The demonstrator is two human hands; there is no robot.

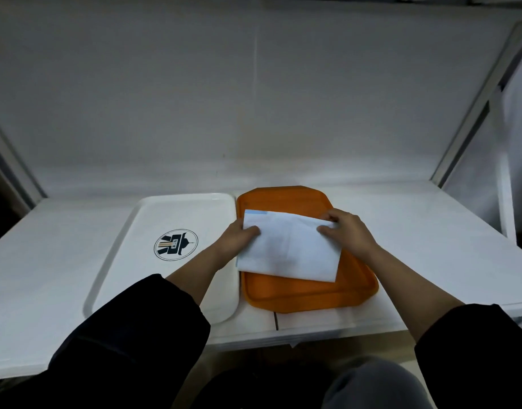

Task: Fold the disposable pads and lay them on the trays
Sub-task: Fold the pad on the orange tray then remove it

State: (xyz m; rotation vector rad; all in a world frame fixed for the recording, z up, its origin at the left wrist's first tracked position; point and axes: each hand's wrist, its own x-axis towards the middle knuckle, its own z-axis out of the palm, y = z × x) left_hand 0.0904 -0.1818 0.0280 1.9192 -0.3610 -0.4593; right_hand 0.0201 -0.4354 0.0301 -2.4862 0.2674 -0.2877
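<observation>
Sleeves, dark ones, come up from six o'clock, and two bare arms reach out of them over the white table.

Next come the hands. The left hand holds the left edge of the folded pad, with its thumb curled on top and its other fingers hidden under the sheet. The right hand pinches the far right corner of the pad at about two o'clock, with its fingers bent over the edge.

The pad is white with a thin blue strip along its far edge. It lies on the orange tray, a bit crooked, and its left edge reaches the tray's left rim.

This pad looks very light, thin and floppy, like soft paper. It would bend and sag if lifted by one corner, so I think it is best held at two ends, as it is now, and pressed flat along the fold. It could slide on the smooth tray.

At nine o'clock, just beside the orange tray, sits a white tray with a round badge on it. No pad lies on it yet.
</observation>
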